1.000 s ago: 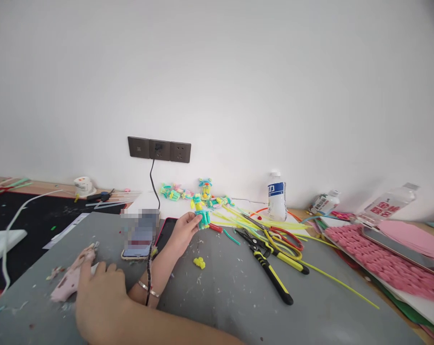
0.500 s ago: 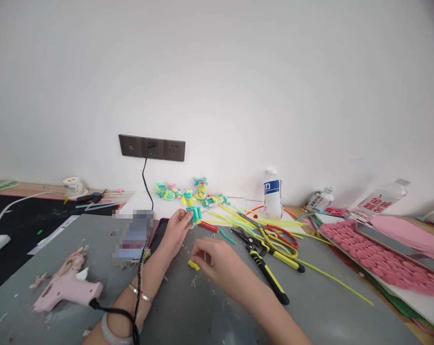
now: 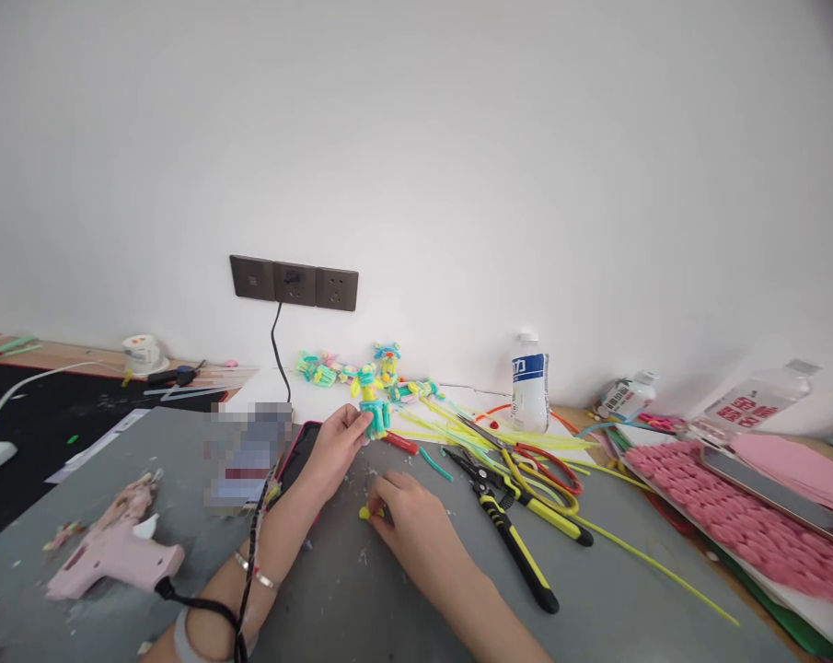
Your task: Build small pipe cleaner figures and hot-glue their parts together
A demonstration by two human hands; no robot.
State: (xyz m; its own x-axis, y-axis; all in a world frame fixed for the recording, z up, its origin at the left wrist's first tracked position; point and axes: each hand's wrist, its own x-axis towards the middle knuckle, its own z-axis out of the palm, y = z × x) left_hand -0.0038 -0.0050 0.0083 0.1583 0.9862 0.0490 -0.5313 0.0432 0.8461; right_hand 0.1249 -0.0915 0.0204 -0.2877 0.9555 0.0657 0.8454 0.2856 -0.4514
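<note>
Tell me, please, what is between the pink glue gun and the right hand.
Between the glue gun and the right hand, the head view shows the left forearm and a black cord.

Teal-yellow figure (image 3: 376, 421), pink glue gun (image 3: 121, 558), yellow piece (image 3: 364, 513)

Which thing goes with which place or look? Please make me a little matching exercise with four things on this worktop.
Things:
1. Glue gun
2. Pliers
3. Bottle with the blue label
4. Frontmost figure

Places and looks:
A. Standing upright near the wall
B. Held in the left hand
C. Pink, lying toward the left of the picture
D. Has black and yellow handles

Right pairs: 1-C, 2-D, 3-A, 4-B
</note>
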